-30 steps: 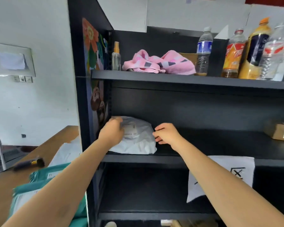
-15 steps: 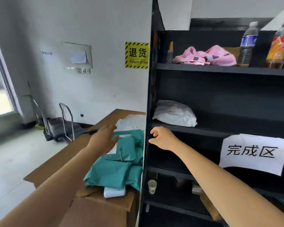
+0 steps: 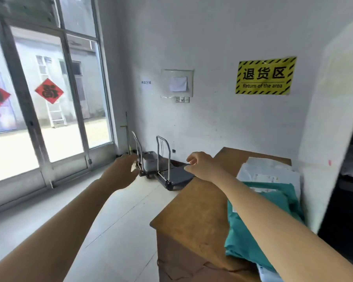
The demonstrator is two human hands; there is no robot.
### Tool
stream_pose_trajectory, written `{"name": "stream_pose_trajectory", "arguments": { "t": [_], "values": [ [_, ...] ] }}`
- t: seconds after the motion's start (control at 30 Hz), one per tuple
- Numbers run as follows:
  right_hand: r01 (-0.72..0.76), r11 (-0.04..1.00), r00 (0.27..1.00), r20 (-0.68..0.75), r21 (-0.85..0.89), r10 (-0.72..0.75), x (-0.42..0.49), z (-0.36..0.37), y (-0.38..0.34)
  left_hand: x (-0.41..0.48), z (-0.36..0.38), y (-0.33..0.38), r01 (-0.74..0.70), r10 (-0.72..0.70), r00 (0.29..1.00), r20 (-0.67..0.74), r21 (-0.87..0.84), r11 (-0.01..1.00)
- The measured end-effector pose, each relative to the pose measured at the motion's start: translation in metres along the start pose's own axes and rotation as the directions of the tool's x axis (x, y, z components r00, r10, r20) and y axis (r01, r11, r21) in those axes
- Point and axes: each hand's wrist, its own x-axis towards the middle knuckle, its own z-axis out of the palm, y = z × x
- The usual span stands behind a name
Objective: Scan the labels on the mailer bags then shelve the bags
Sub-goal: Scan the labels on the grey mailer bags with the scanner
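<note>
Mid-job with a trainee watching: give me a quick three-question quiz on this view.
1. True or false: the left hand is holding a mailer bag.
2. Where do the teal mailer bags lie? A in a basket; B on the brown table; C on a chair.
3. Fill in: the English line on the yellow sign reads "Return of the ____".

Key: 1 false; 2 B; 3 area.
</note>
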Motion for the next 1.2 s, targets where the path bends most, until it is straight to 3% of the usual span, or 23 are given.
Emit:
{"name": "stream_pose_trajectory", "arguments": {
  "t": [0.33, 0.63, 0.8, 1.0, 1.2],
  "values": [
    [0.160, 0.984, 0.984, 0.095, -0.072, -0.153, 0.209, 0.121, -0.084, 0.108, -0.019, -0.202, 0.137, -0.137, 0.989, -0.048, 0.015, 0.990],
    [0.177, 0.984, 0.980, 0.091, 0.002, -0.176, 0.439, 0.174, -0.119, 0.279, -0.022, -0.318, 0.156, -0.156, 0.985, -0.078, 0.000, 0.988],
    [0.145, 0.989, 0.980, 0.137, 0.013, -0.145, 0.533, 0.222, -0.115, 0.366, 0.000, -0.374, 0.139, -0.139, 0.990, 0.005, 0.029, 0.990],
    [0.049, 0.999, 0.999, 0.015, 0.009, -0.049, 0.647, 0.238, -0.080, 0.512, 0.044, -0.417, -0.029, 0.030, 0.999, 0.021, -0.017, 0.999],
    [-0.167, 0.986, 0.976, -0.146, -0.010, 0.164, 0.725, 0.223, -0.024, 0.667, 0.113, -0.417, -0.206, 0.221, 0.974, 0.055, -0.202, 0.957]
  ]
}}
